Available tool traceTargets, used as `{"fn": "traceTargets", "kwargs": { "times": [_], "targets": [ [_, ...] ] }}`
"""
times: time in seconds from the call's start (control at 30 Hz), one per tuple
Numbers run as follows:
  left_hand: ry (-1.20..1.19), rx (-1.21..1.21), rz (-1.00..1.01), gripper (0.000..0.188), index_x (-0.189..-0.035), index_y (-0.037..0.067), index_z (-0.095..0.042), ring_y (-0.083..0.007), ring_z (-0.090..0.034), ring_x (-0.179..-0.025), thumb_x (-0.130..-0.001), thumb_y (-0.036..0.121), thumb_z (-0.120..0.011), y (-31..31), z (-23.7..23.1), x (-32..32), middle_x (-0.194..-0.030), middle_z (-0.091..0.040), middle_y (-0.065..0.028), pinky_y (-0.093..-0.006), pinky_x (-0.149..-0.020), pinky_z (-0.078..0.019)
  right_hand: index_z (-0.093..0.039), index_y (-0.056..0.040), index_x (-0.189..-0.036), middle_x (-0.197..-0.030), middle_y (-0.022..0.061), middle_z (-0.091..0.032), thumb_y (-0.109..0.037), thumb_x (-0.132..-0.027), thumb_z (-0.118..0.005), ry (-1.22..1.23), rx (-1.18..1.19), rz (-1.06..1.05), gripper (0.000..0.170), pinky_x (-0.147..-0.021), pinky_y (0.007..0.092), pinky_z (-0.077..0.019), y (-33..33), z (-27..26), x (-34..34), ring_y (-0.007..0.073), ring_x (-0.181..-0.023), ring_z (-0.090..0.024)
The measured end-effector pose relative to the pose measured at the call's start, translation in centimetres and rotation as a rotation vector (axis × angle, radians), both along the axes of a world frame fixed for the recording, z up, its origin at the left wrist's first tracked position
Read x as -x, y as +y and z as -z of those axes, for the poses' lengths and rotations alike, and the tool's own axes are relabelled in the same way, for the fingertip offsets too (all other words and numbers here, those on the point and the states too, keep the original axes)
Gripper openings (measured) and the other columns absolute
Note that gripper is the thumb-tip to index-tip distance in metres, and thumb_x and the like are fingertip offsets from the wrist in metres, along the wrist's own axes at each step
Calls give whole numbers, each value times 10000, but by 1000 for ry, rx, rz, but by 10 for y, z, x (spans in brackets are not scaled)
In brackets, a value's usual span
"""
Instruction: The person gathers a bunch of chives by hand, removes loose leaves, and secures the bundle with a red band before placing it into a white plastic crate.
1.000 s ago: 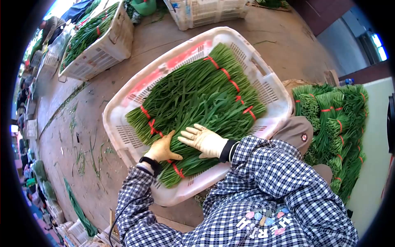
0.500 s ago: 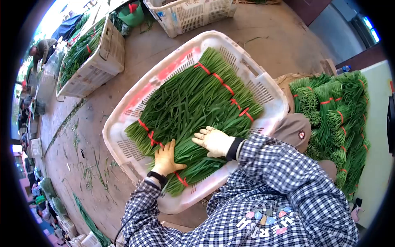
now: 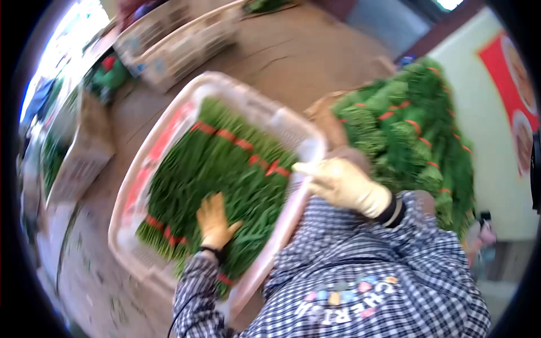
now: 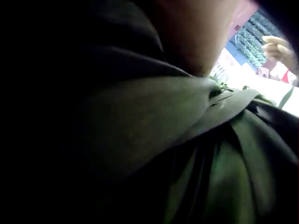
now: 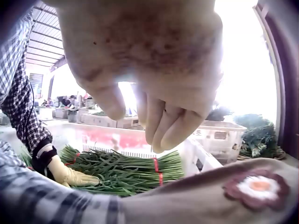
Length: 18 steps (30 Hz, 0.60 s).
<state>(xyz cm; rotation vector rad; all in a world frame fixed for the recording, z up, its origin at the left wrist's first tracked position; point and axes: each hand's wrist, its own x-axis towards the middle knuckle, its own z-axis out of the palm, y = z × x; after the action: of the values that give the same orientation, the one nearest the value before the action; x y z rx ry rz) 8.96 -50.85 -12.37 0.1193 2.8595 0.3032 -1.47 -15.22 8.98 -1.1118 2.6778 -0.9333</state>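
Bundles of long green leafy stalks [image 3: 225, 174] tied with red bands lie side by side in a white plastic basket [image 3: 121, 225]. The left hand [image 3: 215, 222], in a pale glove, rests flat on the leaves, fingers spread; the right wrist view shows this left hand [image 5: 70, 175] too. Over the basket's right rim, near the person's knee, the gloved right hand [image 3: 341, 183] is raised and holds nothing. In the right wrist view the right hand [image 5: 149, 70] hangs above the basket with loose fingers. Dark leaves [image 4: 224, 172] fill much of the left wrist view.
To the right, more banded green bundles [image 3: 406, 129] are piled beside a pale panel [image 3: 462, 79] with a red picture. White crates [image 3: 180, 48] stand beyond the basket, and another crate [image 3: 84, 146] with greens stands at the left. A green bucket [image 3: 110, 76] is behind.
The right hand has lifted off the leaves and moved right, past the basket's rim. The left hand has slid inward over the leaves. The head view has turned toward the right-hand pile.
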Motion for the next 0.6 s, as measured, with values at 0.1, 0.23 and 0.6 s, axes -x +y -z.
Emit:
{"fn": "traceTargets", "kwargs": {
  "times": [0.1, 0.23, 0.6],
  "targets": [
    [4, -1, 45, 1248, -1670, 34, -156, -421, -225, -1559, -767, 547, -849, -6, -2, 6, -1680, -291, -198, -584, -1234, -239, -641, -55, -1383, -1030, 192, -741, -141, -949, -699, 69, 92, 86, 446, -824, 439, -593, 34, -14, -25, 342, -886, -730],
    [-112, 66, -13, 1312, -1682, 48, -77, -381, -143, -1601, -754, 547, -859, -10, 5, 10, -1733, -174, -156, -566, -1264, -203, -648, -49, -1367, -1047, 186, -749, -172, -975, -681, 209, 20, 296, 413, -824, 428, -598, 95, -28, -65, 345, -901, -734],
    [421, -453, 132, 891, -1636, 75, -342, -394, -283, -1565, -820, -6, -690, 137, -167, 33, -1705, -280, -185, -505, -1274, -248, -626, -72, -1398, -1049, 96, -776, -180, -983, -716, -16, -15, 1620, 438, -851, 331, -580, 465, 9, -226, 207, -916, -735]
  ]
}}
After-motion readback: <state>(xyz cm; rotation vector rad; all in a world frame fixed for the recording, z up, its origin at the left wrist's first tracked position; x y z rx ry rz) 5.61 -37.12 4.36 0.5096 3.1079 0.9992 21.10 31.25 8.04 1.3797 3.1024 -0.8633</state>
